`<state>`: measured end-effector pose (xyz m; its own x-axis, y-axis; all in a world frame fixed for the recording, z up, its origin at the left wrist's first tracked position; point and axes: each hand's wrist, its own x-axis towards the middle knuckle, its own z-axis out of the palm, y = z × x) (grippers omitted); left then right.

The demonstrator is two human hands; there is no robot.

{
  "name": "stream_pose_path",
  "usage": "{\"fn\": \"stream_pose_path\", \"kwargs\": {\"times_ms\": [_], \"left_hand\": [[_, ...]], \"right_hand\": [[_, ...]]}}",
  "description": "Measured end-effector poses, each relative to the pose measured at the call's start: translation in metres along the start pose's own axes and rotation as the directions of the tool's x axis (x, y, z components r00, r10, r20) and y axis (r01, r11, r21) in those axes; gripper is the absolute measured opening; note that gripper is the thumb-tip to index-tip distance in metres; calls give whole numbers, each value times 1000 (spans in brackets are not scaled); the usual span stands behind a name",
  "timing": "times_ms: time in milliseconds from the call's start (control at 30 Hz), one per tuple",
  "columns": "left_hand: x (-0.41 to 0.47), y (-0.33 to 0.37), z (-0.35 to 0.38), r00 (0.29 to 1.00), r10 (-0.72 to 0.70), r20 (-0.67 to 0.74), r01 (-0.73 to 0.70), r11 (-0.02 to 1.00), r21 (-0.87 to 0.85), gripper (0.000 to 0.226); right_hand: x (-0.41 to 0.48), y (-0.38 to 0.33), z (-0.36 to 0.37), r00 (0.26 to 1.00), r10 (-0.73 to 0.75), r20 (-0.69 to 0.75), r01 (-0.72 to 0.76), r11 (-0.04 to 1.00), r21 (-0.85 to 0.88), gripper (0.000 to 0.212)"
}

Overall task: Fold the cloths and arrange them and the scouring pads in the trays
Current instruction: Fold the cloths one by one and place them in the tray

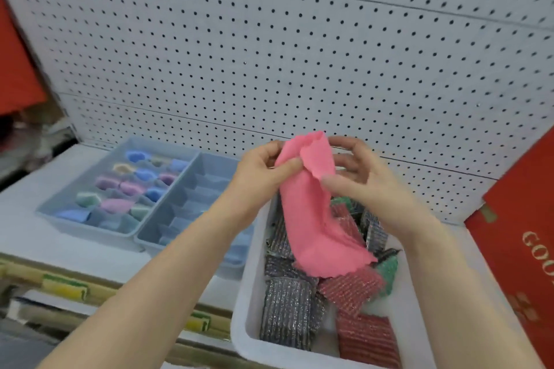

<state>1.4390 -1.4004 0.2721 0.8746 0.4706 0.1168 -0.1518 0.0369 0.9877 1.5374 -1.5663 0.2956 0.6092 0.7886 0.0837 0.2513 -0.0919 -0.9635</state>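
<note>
Pink cloth, pinched by my left grip and right grip, hides several scouring pads in the white bin, whose near edge is cropped.

at four o'clock, a red box bears gold letters "goo", cut off at the frame edge; gold marks below are unreadable.

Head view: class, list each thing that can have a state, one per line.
Pink cloth: partly folded, held above the white bin.
Left hand: pinching the cloth.
Right hand: gripping the cloth.
Left tray: filled with rolled cloths.
White bin: holding loose scouring pads.
</note>
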Motion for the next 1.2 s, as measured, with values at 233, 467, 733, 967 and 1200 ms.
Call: {"fn": "stream_pose_path", "kwargs": {"times_ms": [233, 467, 733, 967, 1200], "left_hand": [[9, 17, -3, 987, 128, -94, -117, 987, 111, 18], [25, 40, -14, 984, 155, -82, -147, 984, 95, 6], [35, 58, -21, 977, 205, -49, -193, 964, 185, 18], [37, 64, -32, 950, 279, -140, -249, 948, 197, 23], [31, 67, -9, 933, 342, -117, -321, 933, 164, 12]], "right_hand": [[13, -14, 25, 970, -194, -145, 171, 973, -154, 61], [33, -23, 17, 907, -265, -327, 148, 929, -340, 42], [40, -41, 12, 922, -314, -228, 157, 838, -522, 50], [35, -57, -4, 903, -285, -320, 188, 935, -301, 28], [33, -77, 20, 878, -286, -384, 251, 958, -139, 19]]}}
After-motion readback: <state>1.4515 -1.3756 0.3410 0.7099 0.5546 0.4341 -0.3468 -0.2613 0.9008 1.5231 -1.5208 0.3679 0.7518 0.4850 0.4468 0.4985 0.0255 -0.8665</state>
